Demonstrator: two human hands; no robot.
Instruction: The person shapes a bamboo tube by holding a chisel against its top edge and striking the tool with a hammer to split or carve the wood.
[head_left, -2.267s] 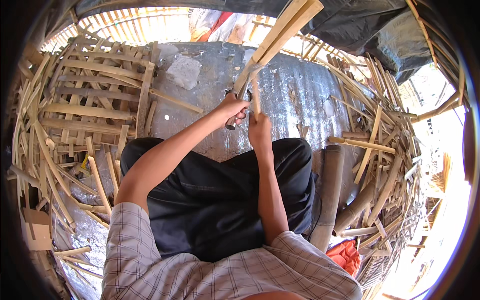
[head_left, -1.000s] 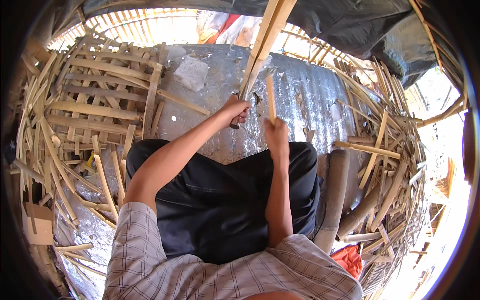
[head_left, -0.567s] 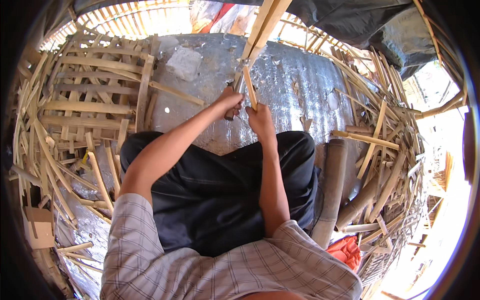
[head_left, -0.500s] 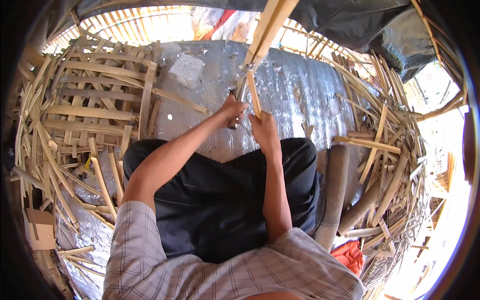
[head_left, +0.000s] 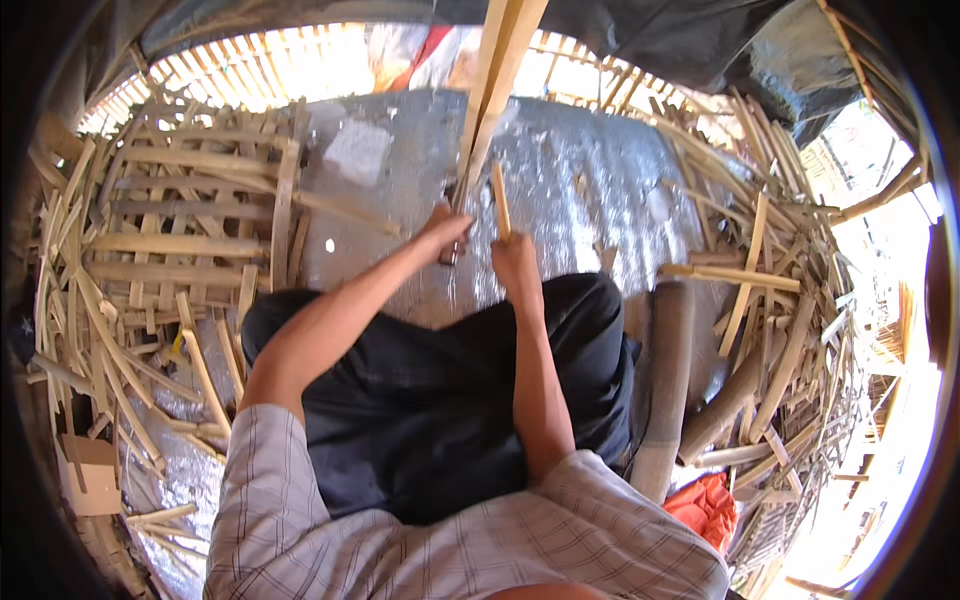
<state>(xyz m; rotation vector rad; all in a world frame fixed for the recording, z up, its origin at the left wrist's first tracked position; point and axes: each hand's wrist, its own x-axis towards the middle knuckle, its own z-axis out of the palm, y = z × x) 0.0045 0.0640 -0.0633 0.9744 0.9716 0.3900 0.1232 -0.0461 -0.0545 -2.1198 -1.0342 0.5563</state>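
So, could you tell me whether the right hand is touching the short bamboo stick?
Touching: the head view shows the right hand closed around the lower end of the stick.

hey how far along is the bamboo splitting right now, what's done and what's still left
Done: heaps of split bamboo strips lie on the left and more strips on the right. In hand: the left hand grips a tool, seemingly a blade, at the foot of a long bamboo slat, while the right hand holds a short stick upright beside it. Left: thicker round bamboo pieces lie unsplit by the right knee.
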